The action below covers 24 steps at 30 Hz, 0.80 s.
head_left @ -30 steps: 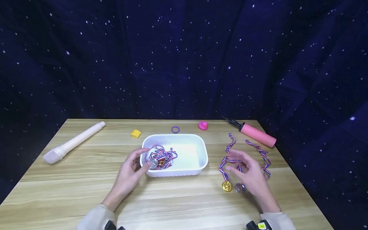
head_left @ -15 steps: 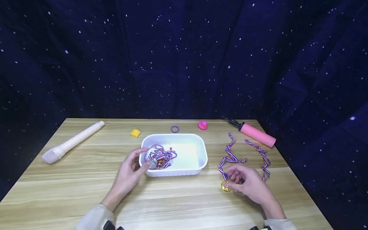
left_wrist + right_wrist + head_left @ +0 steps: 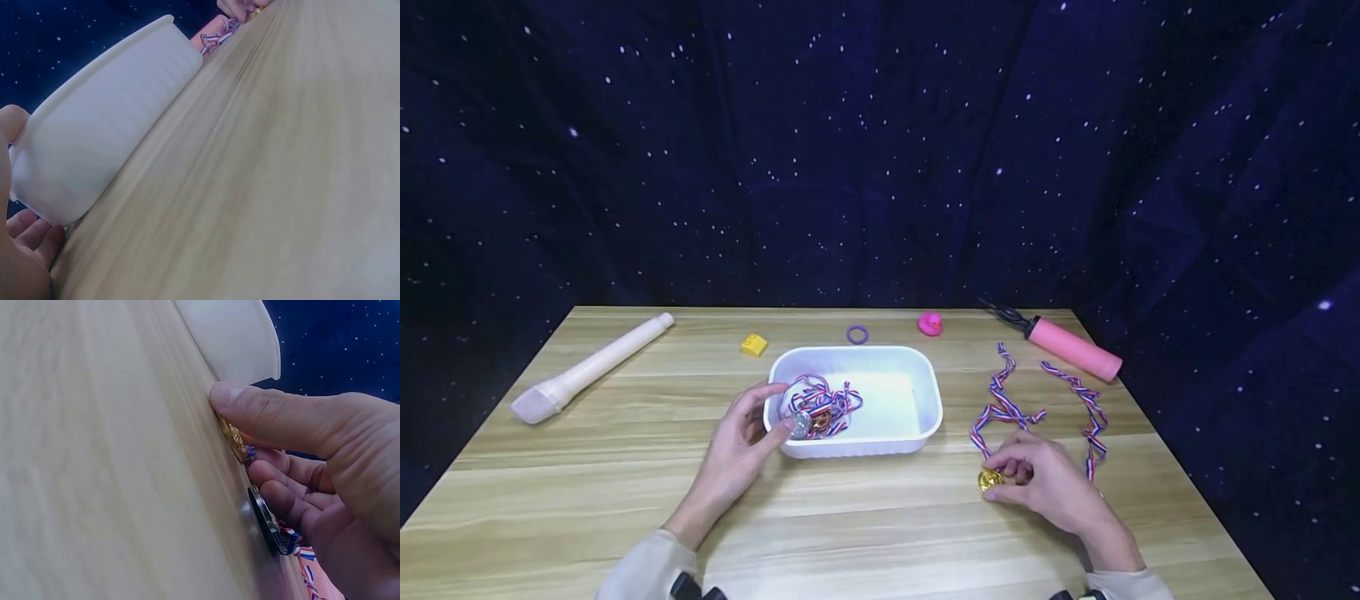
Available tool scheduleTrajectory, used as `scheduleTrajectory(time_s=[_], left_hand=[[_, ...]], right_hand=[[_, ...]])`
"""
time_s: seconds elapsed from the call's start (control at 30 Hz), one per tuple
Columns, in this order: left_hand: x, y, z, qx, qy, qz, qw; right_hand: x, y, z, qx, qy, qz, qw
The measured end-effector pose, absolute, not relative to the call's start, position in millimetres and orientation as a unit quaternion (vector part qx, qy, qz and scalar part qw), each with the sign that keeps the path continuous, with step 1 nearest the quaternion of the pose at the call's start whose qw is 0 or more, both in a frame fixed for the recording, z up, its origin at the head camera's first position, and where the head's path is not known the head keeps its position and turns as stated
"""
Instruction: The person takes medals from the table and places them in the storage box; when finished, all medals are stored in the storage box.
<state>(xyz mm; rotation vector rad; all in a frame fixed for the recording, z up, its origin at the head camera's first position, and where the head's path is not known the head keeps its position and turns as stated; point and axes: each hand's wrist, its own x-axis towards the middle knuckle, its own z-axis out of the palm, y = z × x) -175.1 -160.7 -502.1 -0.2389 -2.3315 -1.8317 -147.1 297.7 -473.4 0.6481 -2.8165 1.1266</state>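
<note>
Surface: wooden table (image 3: 587, 483) | backdrop: starry dark cloth (image 3: 850, 150) | right hand (image 3: 1048, 487) fingers pinching gold medal (image 3: 990, 479) | left hand (image 3: 737, 454) fingers gripping white tub (image 3: 925, 392)

Gold medal (image 3: 990, 479) lies flat near the tabletop's front right edge – its striped ribbon (image 3: 1000, 408) trails toward the back

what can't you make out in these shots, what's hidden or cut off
- Second medal: the head view hides it under the right hand; only its dark edge shows in the right wrist view.
- Gold medal: its face design is too small in the head view and edge-on in the right wrist view.
- Left hand: the tray hides its fingertips in the left wrist view.
- Medals in the tray: ribbons tangle over them.
</note>
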Motion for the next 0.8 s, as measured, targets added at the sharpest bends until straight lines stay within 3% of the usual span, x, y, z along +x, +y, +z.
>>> scheduleTrajectory(time_s=[0.37, 0.8], left_hand=[[-175, -161, -502, -0.083, -0.778, -0.616, 0.086], [-175, -162, -502, -0.084, -0.776, -0.620, 0.080]], right_hand=[[-147, 293, -474, 0.232, -0.899, 0.370, 0.018], [-148, 284, -475, 0.185, -0.886, 0.404, 0.130]])
